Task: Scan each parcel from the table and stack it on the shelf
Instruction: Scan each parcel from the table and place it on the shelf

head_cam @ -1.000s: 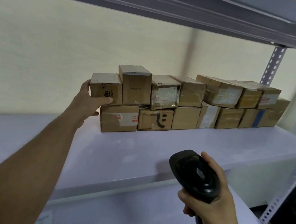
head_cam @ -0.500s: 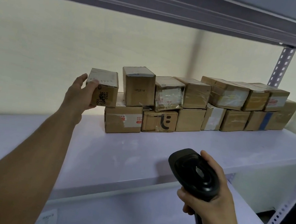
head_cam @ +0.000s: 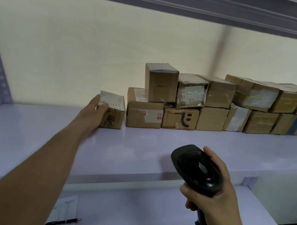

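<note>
Small brown parcel point(head_cam: 113, 119) stands on shelf point(head_cam: 43, 134), just beside stacked parcels point(head_cam: 211, 119).

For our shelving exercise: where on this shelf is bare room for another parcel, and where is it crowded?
Bare shelf lies left of the small parcel the left hand holds, and along the front. The stacked parcels crowd the back right.

We observe the left hand point(head_cam: 96, 112) gripping a small parcel point(head_cam: 114, 110) on the shelf point(head_cam: 216, 146), just beside the stacked boxes point(head_cam: 213, 103). The right hand point(head_cam: 214, 196) holds a scanner point(head_cam: 196, 166).
</note>
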Tool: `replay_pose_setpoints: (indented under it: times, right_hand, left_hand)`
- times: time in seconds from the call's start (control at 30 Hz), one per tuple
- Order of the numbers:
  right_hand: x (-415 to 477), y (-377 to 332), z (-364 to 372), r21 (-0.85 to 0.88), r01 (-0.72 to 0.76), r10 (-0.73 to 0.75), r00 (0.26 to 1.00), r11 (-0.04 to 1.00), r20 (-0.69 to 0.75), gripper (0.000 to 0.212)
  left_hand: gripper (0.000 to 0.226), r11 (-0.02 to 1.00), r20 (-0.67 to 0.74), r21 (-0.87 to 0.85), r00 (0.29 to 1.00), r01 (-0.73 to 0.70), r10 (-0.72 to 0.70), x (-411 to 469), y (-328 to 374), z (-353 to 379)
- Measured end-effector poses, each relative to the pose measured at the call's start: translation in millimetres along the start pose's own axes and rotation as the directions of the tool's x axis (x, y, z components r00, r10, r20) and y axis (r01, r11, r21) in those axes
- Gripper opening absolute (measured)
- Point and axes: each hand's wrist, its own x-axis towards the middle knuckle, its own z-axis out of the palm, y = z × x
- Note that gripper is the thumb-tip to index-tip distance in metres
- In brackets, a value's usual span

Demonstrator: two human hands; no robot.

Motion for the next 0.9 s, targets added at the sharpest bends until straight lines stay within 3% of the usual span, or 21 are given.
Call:
replay_pose_setpoints:
  times: [0.2, 0.47, 0.63, 0.7, 0.8, 0.9]
  right_hand:
    - [-1.4, 1.7, -1.8, -0.009, 0.01, -0.01, 1.0, 1.0, 0.008, 0.093]
    - [-9.3, 4.8, -12.5, -0.02, -0.002, 0.002, 1.0, 1.0, 0.004, 0.092]
    - [-17.3, 4.6, -24.4, -0.026, 0.015, -0.015, 1.0, 1.0, -0.006, 0.091]
    - [-21.9, 4.1, -31.6, -0.017, 0.02, -0.02, 1.0, 1.0, -0.008, 0.09]
    - [-32.1, 1.7, -46.6, -0.005, 0.031, -0.031, 0.999, 1.0, -0.016, 0.09]
    - [-45.6, -0.8, -68.9, -0.005, 0.045, -0.045, 0.999, 0.999, -0.024, 0.091]
  left_hand:
    - [0.075, 0.994, 0.075, 0.108, 0.997, -0.02, 0.012, -1.9, 3.3, 1.9]
    - [0.076, 0.98, 0.036, 0.197, 0.999, -0.017, 0.01, -0.3, 0.2, 7.1]
    - [0.101, 0.953, -0.02, 0.302, 1.0, 0.015, -0.01, -11.2, 5.9, 11.7]
    - [0.098, 0.905, -0.109, 0.42, 0.987, -0.063, 0.119, -28.8, 11.5, 21.8]
    - [0.082, 0.826, -0.219, 0.505, 0.888, -0.253, 0.405, -67.9, 24.7, 46.7]
    - [0.071, 0.797, -0.271, 0.498, 0.812, -0.341, 0.517, -107.0, 33.4, 79.3]
